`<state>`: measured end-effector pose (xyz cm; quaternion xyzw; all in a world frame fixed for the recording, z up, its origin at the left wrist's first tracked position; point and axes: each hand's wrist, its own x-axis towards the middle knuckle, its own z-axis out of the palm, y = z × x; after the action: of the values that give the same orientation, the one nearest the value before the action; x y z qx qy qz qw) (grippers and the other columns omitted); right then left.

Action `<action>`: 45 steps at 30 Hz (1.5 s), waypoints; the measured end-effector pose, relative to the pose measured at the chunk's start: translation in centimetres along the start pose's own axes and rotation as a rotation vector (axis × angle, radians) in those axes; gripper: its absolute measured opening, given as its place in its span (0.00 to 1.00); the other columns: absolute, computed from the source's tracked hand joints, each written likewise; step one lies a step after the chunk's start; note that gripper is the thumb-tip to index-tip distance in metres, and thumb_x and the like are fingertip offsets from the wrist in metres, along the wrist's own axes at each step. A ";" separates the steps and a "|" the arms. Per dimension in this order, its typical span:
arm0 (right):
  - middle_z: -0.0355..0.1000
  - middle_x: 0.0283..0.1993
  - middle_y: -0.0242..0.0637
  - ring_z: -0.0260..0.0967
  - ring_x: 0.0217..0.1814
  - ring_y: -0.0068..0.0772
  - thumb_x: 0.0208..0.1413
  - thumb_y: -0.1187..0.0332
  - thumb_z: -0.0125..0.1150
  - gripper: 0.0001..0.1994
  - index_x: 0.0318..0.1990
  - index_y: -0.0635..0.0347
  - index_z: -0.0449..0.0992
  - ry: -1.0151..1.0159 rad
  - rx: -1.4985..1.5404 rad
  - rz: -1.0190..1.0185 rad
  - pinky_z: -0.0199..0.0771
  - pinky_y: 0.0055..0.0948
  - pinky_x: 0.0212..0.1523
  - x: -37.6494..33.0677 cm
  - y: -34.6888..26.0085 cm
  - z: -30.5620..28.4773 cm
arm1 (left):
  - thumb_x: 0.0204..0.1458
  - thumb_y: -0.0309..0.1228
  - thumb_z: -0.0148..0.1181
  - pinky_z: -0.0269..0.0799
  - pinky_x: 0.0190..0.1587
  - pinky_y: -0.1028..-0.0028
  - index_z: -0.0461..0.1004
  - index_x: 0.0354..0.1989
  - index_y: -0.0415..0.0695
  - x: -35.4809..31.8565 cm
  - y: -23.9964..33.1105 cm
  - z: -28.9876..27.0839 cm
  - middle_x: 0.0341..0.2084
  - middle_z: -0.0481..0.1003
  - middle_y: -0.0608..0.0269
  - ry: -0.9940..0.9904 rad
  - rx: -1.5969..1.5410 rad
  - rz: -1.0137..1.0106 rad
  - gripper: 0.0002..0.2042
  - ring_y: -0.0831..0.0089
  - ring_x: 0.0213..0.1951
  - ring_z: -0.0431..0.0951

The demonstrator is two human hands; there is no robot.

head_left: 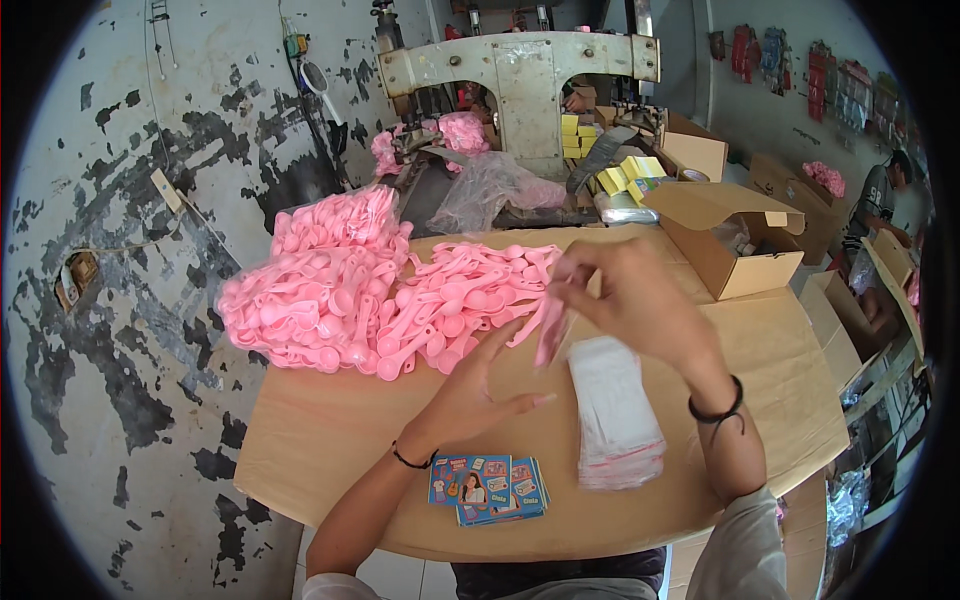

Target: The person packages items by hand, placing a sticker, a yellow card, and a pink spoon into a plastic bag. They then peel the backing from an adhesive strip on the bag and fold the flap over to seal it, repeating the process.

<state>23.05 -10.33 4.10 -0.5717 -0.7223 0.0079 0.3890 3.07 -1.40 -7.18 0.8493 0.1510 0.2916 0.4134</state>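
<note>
Peeling wall (150, 330) fills left of frame, brown surface (335, 455) across the middle, pale metal machine frame (528, 100) top centre, heap of pink spoons (320, 285), partly bagged, on the surface left of centre, open cardboard box (755, 272) upper right. Right hand (635, 300) right of centre, left hand (468, 392) lower centre, fingers spread, gripping nothing; clear bag stack (615, 410) right of centre, blue cards (490, 490) bottom centre. Smallest, blurred pink piece (549, 337) mid-frame, pinched in right hand's fingers, exact kind unclear.
</note>
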 end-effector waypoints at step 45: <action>0.78 0.36 0.42 0.76 0.34 0.38 0.52 0.72 0.63 0.12 0.45 0.61 0.77 0.058 0.094 -0.241 0.75 0.32 0.35 0.8 1.4 5.1 | 0.67 0.34 0.42 0.70 0.44 0.80 0.67 0.57 0.34 -0.4 -0.5 -1.7 0.40 0.77 0.64 0.104 -0.282 -0.184 0.18 0.83 0.40 0.75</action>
<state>21.24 -6.99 0.36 -0.4619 -0.7729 -0.0215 0.4344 1.73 -0.26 -6.90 0.7493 0.2068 0.3142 0.5450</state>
